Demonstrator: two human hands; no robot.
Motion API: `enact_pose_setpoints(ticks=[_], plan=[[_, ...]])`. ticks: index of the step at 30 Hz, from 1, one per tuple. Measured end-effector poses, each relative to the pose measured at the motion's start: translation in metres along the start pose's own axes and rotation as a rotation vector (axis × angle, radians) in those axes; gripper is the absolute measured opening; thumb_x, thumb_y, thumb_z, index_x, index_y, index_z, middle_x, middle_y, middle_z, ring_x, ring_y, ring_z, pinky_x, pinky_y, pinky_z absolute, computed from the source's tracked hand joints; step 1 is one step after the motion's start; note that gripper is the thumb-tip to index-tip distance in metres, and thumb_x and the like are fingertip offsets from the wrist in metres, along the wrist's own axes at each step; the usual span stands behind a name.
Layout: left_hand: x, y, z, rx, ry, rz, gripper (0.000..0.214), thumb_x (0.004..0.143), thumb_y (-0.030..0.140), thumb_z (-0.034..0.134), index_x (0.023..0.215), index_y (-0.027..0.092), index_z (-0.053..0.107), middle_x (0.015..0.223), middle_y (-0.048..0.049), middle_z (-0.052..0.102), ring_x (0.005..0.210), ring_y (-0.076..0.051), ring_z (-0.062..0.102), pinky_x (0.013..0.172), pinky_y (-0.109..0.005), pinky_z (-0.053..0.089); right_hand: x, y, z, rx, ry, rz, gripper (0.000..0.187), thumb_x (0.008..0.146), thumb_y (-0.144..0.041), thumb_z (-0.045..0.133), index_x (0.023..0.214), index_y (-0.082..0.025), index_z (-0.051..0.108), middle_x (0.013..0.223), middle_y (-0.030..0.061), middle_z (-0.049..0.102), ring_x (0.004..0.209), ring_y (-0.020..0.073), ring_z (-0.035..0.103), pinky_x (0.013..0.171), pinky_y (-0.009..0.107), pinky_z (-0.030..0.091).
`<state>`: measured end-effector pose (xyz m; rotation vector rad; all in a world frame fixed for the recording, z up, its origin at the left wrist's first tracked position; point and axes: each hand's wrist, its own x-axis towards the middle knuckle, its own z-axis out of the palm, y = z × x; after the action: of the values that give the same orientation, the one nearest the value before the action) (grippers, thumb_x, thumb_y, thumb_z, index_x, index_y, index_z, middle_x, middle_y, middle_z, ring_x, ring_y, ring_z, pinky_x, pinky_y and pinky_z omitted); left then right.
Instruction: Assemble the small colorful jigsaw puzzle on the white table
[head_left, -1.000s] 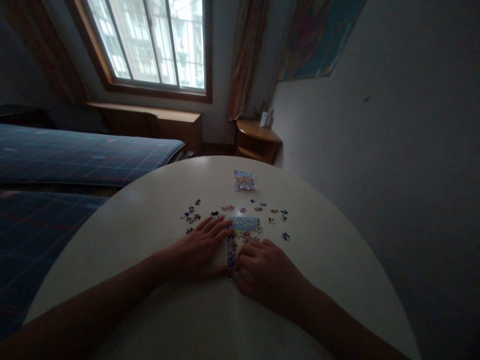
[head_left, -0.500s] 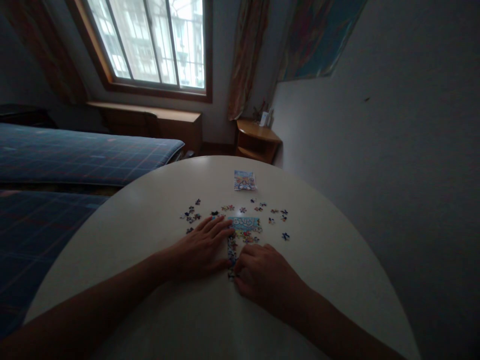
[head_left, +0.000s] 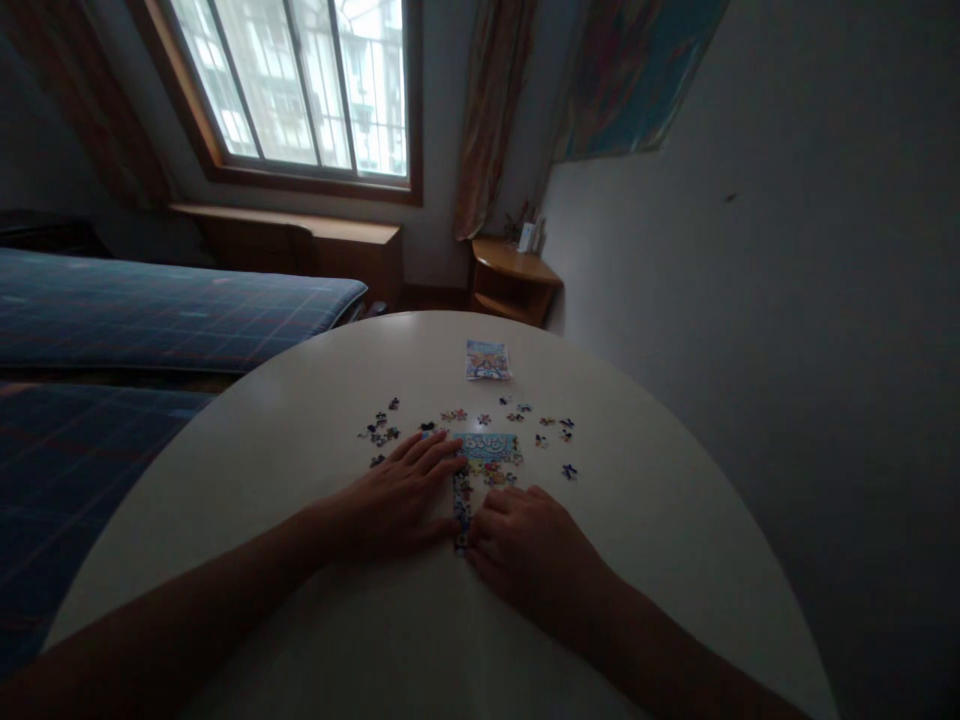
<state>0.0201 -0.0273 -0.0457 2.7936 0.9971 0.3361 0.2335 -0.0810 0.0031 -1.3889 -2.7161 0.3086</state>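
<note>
Puzzle [head_left: 491, 447] sits near the middle of the tabletop [head_left: 637, 520], well in from its left, right and far edges. Its blue top looks joined up, and a thin strip [head_left: 460, 490] of pieces runs down from it toward you. It looks like you are at the step of lining up and pressing the low end of that strip. The next move seems to call for a soft push down with the strip held straight, then a check that it fits.

Your left hand [head_left: 409, 485] lies flat, palm down and gripping nothing, its fingertips over the puzzle's left part and its thumb by the strip. Your right hand [head_left: 517, 530] is curled, with its tips at the strip's low end; its fingers hide too much to tell if it pinches a piece. Your arms slant in from both sides.

Loose pieces [head_left: 570, 471] lie right, left and beyond the puzzle. One packet [head_left: 487, 361] lies near the far edge.
</note>
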Motion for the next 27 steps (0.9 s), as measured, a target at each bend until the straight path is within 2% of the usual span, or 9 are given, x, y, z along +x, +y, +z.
enact_pose_setpoints(ticks=[7,15,22,27], plan=[[-0.001,0.0,0.0,-0.024,0.009,0.005,0.081,0.088,0.073,0.049,0.148,0.021,0.033,0.159,-0.0127,0.032,0.149,-0.034,0.022,0.122,-0.053,0.017,0.001,-0.001,-0.003,-0.051,-0.013,-0.019,0.011,0.088,-0.024,0.066,0.08,-0.019,0.073,0.084,0.0039,0.072,0.082,0.0184,0.063,0.076,0.033,0.039],[-0.001,0.0,0.002,-0.039,0.017,-0.002,0.081,0.087,0.073,0.05,0.148,0.022,0.034,0.16,-0.0124,0.031,0.149,-0.034,0.022,0.122,-0.052,0.018,0.001,0.008,-0.009,-0.059,-0.035,-0.156,0.011,0.088,-0.024,0.066,0.081,-0.019,0.074,0.084,0.0027,0.072,0.077,0.0155,0.062,0.071,0.031,0.036],[0.0,-0.005,-0.004,-0.056,0.014,0.039,0.067,0.093,0.062,0.05,0.147,0.025,0.035,0.158,-0.0099,0.033,0.149,-0.032,0.022,0.122,-0.052,0.018,0.003,0.022,-0.008,0.008,-0.042,-0.264,0.008,0.086,-0.022,0.067,0.084,-0.022,0.075,0.087,0.0014,0.073,0.079,0.0141,0.062,0.075,0.029,0.038],[-0.001,-0.006,-0.01,-0.064,0.003,0.044,0.066,0.092,0.056,0.055,0.147,0.026,0.034,0.159,-0.0089,0.033,0.149,-0.032,0.021,0.123,-0.052,0.018,0.003,0.029,-0.009,-0.024,-0.043,-0.329,0.008,0.087,-0.023,0.066,0.084,-0.023,0.074,0.083,0.0004,0.071,0.076,0.0136,0.06,0.074,0.029,0.039]])
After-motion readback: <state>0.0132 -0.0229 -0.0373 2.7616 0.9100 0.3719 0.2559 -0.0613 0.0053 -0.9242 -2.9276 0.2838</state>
